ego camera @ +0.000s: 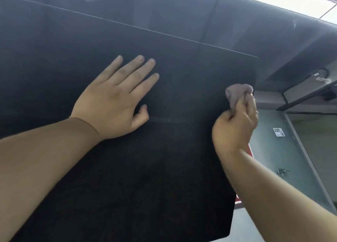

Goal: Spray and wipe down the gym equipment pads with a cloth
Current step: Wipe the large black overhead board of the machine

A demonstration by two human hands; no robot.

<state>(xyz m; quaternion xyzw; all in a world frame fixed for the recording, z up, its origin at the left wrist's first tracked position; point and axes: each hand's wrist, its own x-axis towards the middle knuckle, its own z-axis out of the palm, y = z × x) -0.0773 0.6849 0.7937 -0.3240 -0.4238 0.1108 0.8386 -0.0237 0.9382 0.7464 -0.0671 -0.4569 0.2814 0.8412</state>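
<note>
Black vinyl pad (127, 169) fills our view; left hand (116, 99), fingers spread, braces it flat while right hand (235, 127) pinches the crumpled mauve cloth (237, 92) at its right edge—best wiped in firm, overlapping strokes.

Left hand (116, 97) lies flat on the black pad (164, 169) — right hand (235, 128) grips a bunched cloth (237, 92) at its edge.

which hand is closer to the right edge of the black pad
Right. The right hand, gripping the mauve cloth, is at the black pad's right edge; the left hand lies flat near the pad's middle, well short of that edge.
</note>
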